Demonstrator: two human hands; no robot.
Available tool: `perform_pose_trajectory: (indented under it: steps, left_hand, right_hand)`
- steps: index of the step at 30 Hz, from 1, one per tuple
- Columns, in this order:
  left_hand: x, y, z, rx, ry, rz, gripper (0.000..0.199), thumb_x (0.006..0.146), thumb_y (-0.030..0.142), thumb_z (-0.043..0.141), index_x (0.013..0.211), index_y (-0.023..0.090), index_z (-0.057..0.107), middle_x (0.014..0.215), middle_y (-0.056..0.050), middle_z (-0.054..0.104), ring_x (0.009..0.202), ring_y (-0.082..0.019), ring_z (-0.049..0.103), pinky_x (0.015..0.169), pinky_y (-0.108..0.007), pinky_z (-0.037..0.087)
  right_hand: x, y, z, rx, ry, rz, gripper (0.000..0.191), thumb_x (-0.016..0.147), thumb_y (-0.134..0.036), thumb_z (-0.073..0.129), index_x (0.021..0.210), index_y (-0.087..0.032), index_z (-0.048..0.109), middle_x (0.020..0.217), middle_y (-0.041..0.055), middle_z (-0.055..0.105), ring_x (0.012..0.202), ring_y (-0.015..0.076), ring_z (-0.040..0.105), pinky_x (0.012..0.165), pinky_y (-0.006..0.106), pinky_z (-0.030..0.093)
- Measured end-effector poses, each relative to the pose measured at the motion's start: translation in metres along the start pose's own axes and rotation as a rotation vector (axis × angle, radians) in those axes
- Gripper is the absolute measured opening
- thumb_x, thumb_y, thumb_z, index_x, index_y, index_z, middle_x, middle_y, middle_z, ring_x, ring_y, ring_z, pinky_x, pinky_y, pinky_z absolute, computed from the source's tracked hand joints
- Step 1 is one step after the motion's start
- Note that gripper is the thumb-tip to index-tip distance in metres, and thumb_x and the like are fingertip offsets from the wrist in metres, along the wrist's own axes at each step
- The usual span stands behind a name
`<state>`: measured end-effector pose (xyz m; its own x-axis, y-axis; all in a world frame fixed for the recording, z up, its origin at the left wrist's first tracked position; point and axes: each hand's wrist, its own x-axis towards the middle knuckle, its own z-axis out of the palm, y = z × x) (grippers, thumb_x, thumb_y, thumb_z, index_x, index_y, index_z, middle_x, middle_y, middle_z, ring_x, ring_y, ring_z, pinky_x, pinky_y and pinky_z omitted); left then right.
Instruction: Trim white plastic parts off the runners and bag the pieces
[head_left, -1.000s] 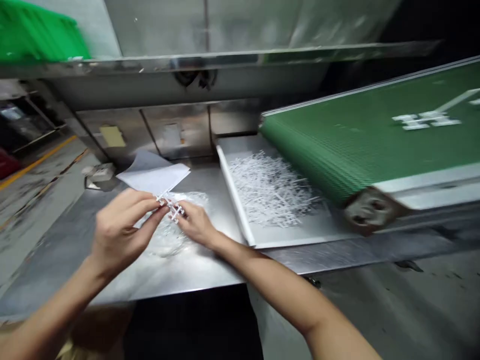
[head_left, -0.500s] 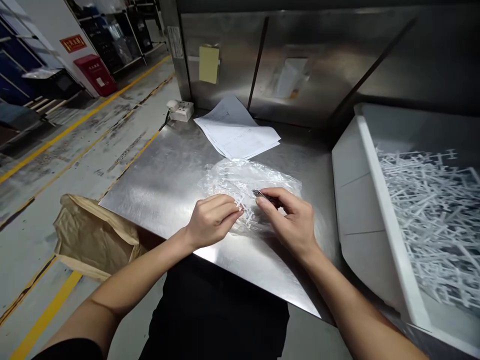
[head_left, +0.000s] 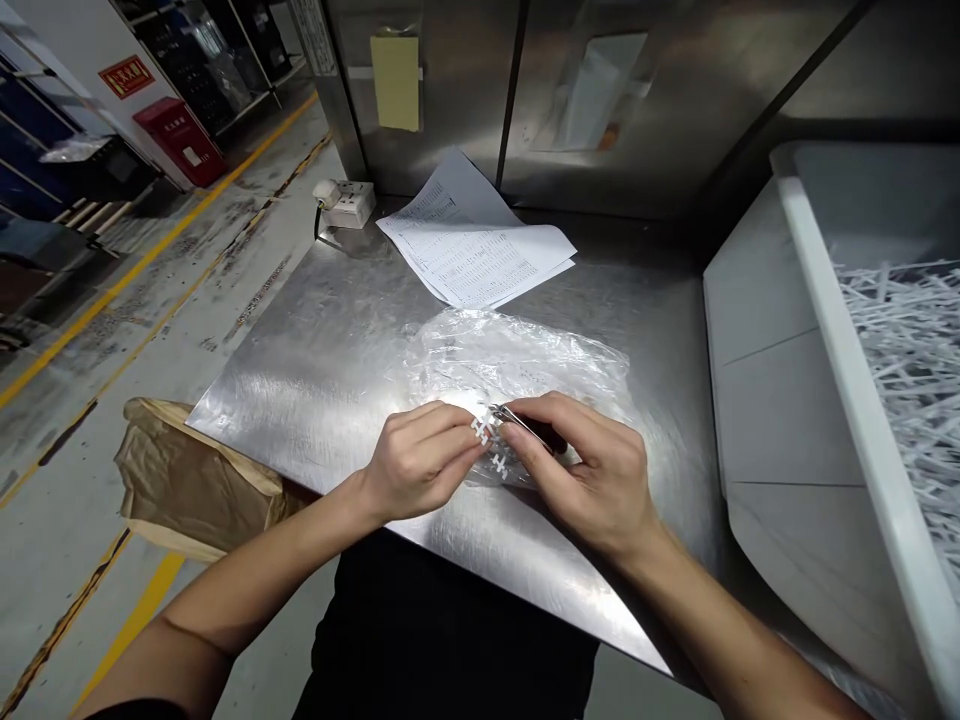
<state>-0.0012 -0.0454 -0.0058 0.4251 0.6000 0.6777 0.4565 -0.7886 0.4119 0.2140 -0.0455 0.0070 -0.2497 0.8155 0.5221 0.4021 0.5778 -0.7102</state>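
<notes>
Between the fingertips of my left hand (head_left: 424, 455) is a small white branched plastic piece (head_left: 481, 430). My right hand (head_left: 589, 465) grips a metal nail clipper (head_left: 523, 424) between thumb and fingers. The clipper's tip is right at the white piece; I cannot tell whether its jaws are closed on it. Both hands are over a clear plastic bag (head_left: 525, 350) lying flattened on the steel table (head_left: 300, 350). Another small white piece (head_left: 500, 465) shows just below the fingertips, on or above the bag.
A large white bin (head_left: 832, 330) holding many thin white plastic pieces (head_left: 922, 360) stands at the right. Printed sheets (head_left: 480, 250) lie behind the bag, near a power socket (head_left: 349, 203). An open brown paper bag (head_left: 202, 485) sits beyond the table's left edge.
The nail clipper has come left to the white piece in my left hand, and my hands are closer together. The view has shifted, with the bin now further right.
</notes>
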Motion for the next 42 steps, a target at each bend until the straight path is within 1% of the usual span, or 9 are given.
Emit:
perform_pose_trajectory:
  steps: [4,10,18,24,27,31,36,39,42]
  left_hand:
    - [-0.0015,-0.0009,0.0013,-0.009,-0.002,0.024,0.008,0.1,0.008,0.068,0.1,0.014,0.072,0.094,-0.008,0.078,0.08,-0.016,0.073,0.071,-0.028,0.061]
    - [-0.0016,-0.0012,0.0013,-0.006,0.019,0.036,0.007,0.1,0.008,0.068,0.098,0.013,0.072,0.093,-0.008,0.078,0.078,-0.016,0.072,0.069,-0.028,0.06]
    - [-0.0003,-0.0007,0.0006,0.004,0.011,0.046,0.008,0.1,0.007,0.067,0.098,0.014,0.072,0.093,-0.008,0.078,0.078,-0.016,0.072,0.069,-0.028,0.06]
    - [-0.0005,-0.0008,0.0001,0.02,-0.01,0.057,0.009,0.101,0.007,0.066,0.099,0.013,0.072,0.093,-0.009,0.078,0.079,-0.016,0.071,0.068,-0.027,0.059]
    - [-0.0002,-0.0003,0.0002,0.007,-0.014,0.05,0.009,0.101,0.007,0.066,0.099,0.013,0.072,0.094,-0.009,0.078,0.08,-0.016,0.072,0.07,-0.028,0.061]
    - [-0.0013,0.0002,0.0028,0.0,-0.029,0.021,0.005,0.101,0.009,0.068,0.099,0.012,0.072,0.09,-0.008,0.077,0.078,-0.017,0.072,0.071,-0.029,0.061]
    - [-0.0046,-0.0003,0.0075,0.02,-0.051,-0.027,0.003,0.101,0.011,0.07,0.101,0.013,0.072,0.088,-0.006,0.077,0.079,-0.017,0.073,0.072,-0.029,0.061]
    - [-0.0051,-0.0003,0.0079,0.021,-0.074,-0.053,0.005,0.103,0.012,0.068,0.1,0.014,0.073,0.087,-0.005,0.078,0.078,-0.016,0.073,0.072,-0.03,0.061]
    - [-0.0041,0.0001,0.0072,0.016,-0.085,-0.071,0.008,0.104,0.014,0.066,0.099,0.015,0.073,0.086,-0.005,0.078,0.076,-0.016,0.072,0.07,-0.03,0.06]
  right_hand:
    - [0.0004,-0.002,-0.0009,-0.003,-0.011,-0.008,0.007,0.105,-0.02,0.069,0.107,-0.021,0.075,0.085,0.0008,0.075,0.068,0.014,0.065,0.064,0.03,0.053]
    - [0.0004,-0.0025,-0.0018,0.031,-0.006,-0.007,0.008,0.102,-0.016,0.072,0.108,-0.021,0.074,0.087,0.0008,0.075,0.067,0.0136,0.063,0.061,0.03,0.049]
    - [-0.0006,-0.0017,-0.0017,0.03,-0.018,-0.005,0.008,0.103,-0.015,0.072,0.108,-0.021,0.074,0.087,-0.0001,0.075,0.069,0.0133,0.063,0.064,0.031,0.049]
    - [-0.0002,-0.0021,-0.0018,0.06,-0.014,0.03,0.008,0.103,-0.016,0.072,0.107,-0.022,0.076,0.093,-0.0002,0.079,0.076,0.0138,0.071,0.068,0.029,0.053]
    - [-0.0004,-0.002,-0.0003,0.093,-0.017,0.099,0.007,0.103,-0.019,0.072,0.105,-0.022,0.077,0.094,-0.0003,0.081,0.079,0.015,0.074,0.071,0.029,0.055]
    - [-0.0004,-0.0014,0.0026,0.144,-0.041,0.264,0.009,0.102,-0.026,0.072,0.098,-0.023,0.079,0.091,-0.0008,0.082,0.078,0.0163,0.074,0.071,0.03,0.054]
    - [0.001,0.0043,0.0053,0.212,-0.09,0.503,0.022,0.1,-0.037,0.071,0.087,-0.021,0.078,0.079,0.0013,0.076,0.069,0.0177,0.065,0.062,0.032,0.046]
    - [0.0015,0.007,0.0056,0.197,-0.111,0.56,0.026,0.098,-0.041,0.071,0.085,-0.02,0.077,0.073,0.0008,0.071,0.065,0.0168,0.059,0.059,0.032,0.04]
    - [0.0017,0.0057,0.0054,0.181,-0.111,0.567,0.026,0.098,-0.041,0.07,0.083,-0.02,0.077,0.071,0.0005,0.07,0.062,0.016,0.056,0.057,0.031,0.038]
